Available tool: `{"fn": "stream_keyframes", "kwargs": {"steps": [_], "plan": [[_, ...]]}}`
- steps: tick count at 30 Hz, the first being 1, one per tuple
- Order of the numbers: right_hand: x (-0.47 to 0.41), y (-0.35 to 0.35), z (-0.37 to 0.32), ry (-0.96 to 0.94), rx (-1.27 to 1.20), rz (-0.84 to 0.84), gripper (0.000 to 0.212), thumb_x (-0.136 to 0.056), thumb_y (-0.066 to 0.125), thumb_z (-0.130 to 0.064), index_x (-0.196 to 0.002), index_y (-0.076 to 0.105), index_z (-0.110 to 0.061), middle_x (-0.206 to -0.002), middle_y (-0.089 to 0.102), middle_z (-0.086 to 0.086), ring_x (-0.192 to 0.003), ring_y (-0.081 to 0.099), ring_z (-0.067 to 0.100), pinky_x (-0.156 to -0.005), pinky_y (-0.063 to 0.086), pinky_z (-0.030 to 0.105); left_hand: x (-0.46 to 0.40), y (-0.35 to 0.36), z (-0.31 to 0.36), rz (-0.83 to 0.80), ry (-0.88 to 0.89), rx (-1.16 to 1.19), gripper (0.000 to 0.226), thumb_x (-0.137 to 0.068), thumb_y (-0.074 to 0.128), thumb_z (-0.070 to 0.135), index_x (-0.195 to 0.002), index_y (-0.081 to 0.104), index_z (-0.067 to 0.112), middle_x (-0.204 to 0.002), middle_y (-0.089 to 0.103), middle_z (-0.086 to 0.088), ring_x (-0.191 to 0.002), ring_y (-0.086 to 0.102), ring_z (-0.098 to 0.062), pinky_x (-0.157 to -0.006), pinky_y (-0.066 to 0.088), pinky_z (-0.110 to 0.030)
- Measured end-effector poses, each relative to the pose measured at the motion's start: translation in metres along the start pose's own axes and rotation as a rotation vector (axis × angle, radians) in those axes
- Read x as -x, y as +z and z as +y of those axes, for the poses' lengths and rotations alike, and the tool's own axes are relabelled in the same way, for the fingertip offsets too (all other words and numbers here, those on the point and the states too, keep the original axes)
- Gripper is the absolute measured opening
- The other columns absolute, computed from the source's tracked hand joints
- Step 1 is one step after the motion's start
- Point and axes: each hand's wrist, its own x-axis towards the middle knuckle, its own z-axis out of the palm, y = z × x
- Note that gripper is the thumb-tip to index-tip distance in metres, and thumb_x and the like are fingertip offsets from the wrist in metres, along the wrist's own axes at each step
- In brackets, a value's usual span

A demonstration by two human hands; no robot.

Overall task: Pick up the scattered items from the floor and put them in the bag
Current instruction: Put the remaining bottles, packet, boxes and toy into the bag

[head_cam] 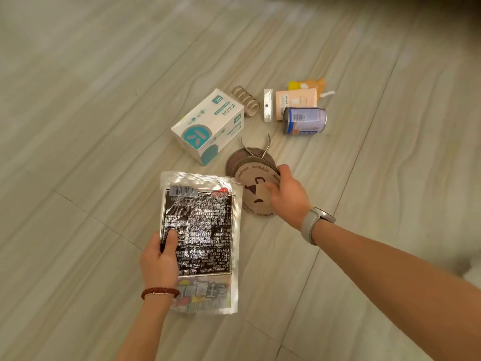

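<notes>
My left hand [161, 259] holds a silver foil pouch [200, 238] with black printed text, lifted above the floor. My right hand [286, 194] grips the right edge of a round brown cardboard disc [253, 194] with a face drawn on it, tilted up off the floor. Behind it lie metal nippers [256, 149]. Farther back sit a white and teal box [208, 126], a beige coil hair tie [245, 101], a blue can [304, 120] on its side, a pink packet [296, 100], a silver strip [268, 105] and an orange pack [309, 84]. No bag is in view.
Pale wood-look floor tiles [104, 74] stretch all around the items. A white blurred shape [472, 269] shows at the right edge.
</notes>
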Motion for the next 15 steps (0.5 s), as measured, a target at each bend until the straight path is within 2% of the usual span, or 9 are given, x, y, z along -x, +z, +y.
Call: {"fn": "stream_keyframes", "kwargs": {"steps": [2, 5, 7, 10, 13, 15], "plan": [[0.007, -0.033, 0.002, -0.091, 0.066, 0.031, 0.025, -0.095, 0.039, -0.020, -0.118, 0.040, -0.010, -0.105, 0.064, 0.014, -0.085, 0.059, 0.033, -0.071, 0.049, 0.041, 0.005, 0.007, 0.017, -0.027, 0.041, 0.003, 0.021, -0.091, 0.050, 0.016, -0.076, 0.054, 0.002, -0.070, 0.045, -0.010, -0.060, 0.036, -0.016, -0.054, 0.027, -0.028], [0.019, -0.098, 0.012, -0.151, 0.070, 0.136, 0.026, -0.095, 0.039, -0.021, -0.119, 0.041, -0.012, -0.107, 0.064, 0.011, -0.088, 0.059, 0.031, -0.074, 0.051, 0.042, 0.018, 0.030, 0.051, -0.088, 0.107, 0.064, 0.027, -0.091, 0.050, 0.014, -0.065, 0.047, 0.009, -0.064, 0.042, -0.005, -0.057, 0.034, -0.013, -0.054, 0.026, -0.027], [0.031, -0.146, 0.022, -0.140, 0.021, 0.236, 0.027, -0.095, 0.040, -0.019, -0.121, 0.041, -0.013, -0.108, 0.062, 0.010, -0.090, 0.057, 0.029, -0.076, 0.051, 0.044, 0.031, 0.053, 0.077, -0.161, 0.149, 0.107, 0.029, -0.091, 0.051, 0.014, -0.064, 0.046, 0.006, -0.062, 0.041, -0.004, -0.058, 0.034, -0.016, -0.055, 0.026, -0.029], [0.059, -0.217, 0.044, -0.110, -0.078, 0.427, 0.029, -0.096, 0.039, -0.015, -0.124, 0.042, -0.010, -0.104, 0.055, 0.001, -0.089, 0.052, 0.018, -0.068, 0.045, 0.028, 0.058, 0.094, 0.120, -0.308, 0.240, 0.159, 0.023, -0.092, 0.050, 0.016, -0.073, 0.052, 0.003, -0.067, 0.048, -0.007, -0.065, 0.041, -0.018, -0.059, 0.033, -0.030], [0.103, -0.283, 0.076, -0.055, -0.128, 0.658, 0.028, -0.096, 0.040, -0.015, -0.123, 0.045, -0.009, -0.101, 0.052, -0.004, -0.088, 0.051, 0.013, -0.064, 0.042, 0.013, 0.098, 0.137, 0.163, -0.439, 0.368, 0.191, 0.030, -0.092, 0.049, 0.019, -0.080, 0.050, -0.008, -0.072, 0.049, -0.013, -0.069, 0.043, -0.018, -0.064, 0.035, -0.030], [0.140, -0.320, 0.103, 0.005, -0.121, 0.803, 0.026, -0.096, 0.041, -0.016, -0.120, 0.046, -0.009, -0.102, 0.052, -0.003, -0.090, 0.051, 0.015, -0.068, 0.043, 0.018, 0.129, 0.162, 0.188, -0.522, 0.433, 0.207, 0.034, -0.092, 0.050, 0.022, -0.077, 0.047, -0.009, -0.069, 0.048, -0.015, -0.067, 0.043, -0.020, -0.060, 0.034, -0.026]]}}
